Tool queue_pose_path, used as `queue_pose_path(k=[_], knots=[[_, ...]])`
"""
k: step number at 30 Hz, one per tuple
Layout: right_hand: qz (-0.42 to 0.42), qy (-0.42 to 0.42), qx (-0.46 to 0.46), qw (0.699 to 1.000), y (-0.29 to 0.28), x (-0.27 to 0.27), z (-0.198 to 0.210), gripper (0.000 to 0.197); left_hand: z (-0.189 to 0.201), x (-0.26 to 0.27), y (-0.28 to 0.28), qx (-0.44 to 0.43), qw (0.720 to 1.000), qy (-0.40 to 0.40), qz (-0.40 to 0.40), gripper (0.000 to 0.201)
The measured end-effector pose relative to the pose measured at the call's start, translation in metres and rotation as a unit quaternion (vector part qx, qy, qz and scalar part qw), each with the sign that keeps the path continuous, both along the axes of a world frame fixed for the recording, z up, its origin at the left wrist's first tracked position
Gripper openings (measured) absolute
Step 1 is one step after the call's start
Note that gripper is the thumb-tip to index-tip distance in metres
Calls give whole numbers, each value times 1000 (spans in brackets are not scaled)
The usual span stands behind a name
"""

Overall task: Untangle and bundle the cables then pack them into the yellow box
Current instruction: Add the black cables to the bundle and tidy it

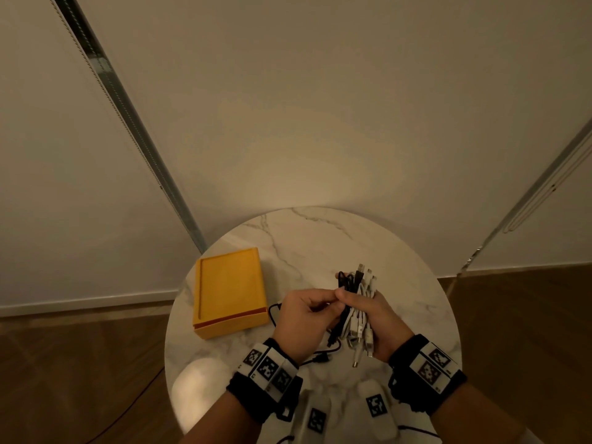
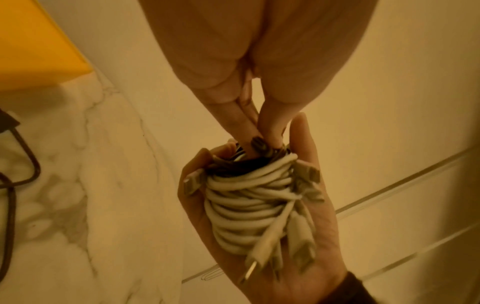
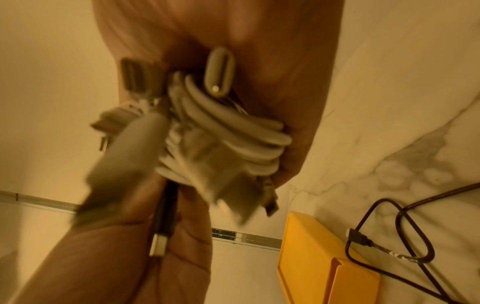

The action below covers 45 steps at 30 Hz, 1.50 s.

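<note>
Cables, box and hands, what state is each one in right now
White cables: coiled in a bundle, held in the right hand.
Black cable: partly wound on the bundle, pinched by the left hand, its tail loose on the table.
Yellow box: closed, apart from the hands.

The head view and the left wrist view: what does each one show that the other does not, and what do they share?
Only the head view shows the whole yellow box, lying on the round marble table left of the hands, plus both wristbands and the walls. Only the left wrist view shows the left hand pinching the dark cable at the top of the cable bundle, and the white coils one by one. Both show the right hand holding the bundle, and the loose dark cable on the table.
</note>
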State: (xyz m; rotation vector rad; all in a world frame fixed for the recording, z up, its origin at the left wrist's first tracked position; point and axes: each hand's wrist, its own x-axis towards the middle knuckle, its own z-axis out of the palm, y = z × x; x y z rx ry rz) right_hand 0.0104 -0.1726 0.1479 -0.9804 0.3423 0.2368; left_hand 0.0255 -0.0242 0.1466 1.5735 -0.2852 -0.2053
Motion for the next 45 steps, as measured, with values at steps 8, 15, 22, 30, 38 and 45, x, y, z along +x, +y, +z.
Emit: queue_pose_path(k=[8, 15, 22, 30, 38, 45], knots=[[-28, 4, -27, 999, -5, 9, -7, 58, -7, 8, 15, 77, 991, 8, -111, 17], [-77, 37, -25, 996, -8, 7, -29, 28, -63, 13, 36, 248, 967, 50, -16, 15], [-76, 45, -37, 995, -8, 6, -37, 13, -143, 6, 50, 551, 824, 45, -127, 24], [-50, 54, -61, 995, -8, 5, -43, 17, -188, -14, 58, 666, 725, 3, -175, 45], [-47, 46, -83, 994, -8, 4, -45, 27, -141, -6, 66, 478, 878, 25, -9, 13], [-42, 45, -112, 992, 1, 3, -38, 11, -80, 13, 69, 129, 968, 165, 137, 16]])
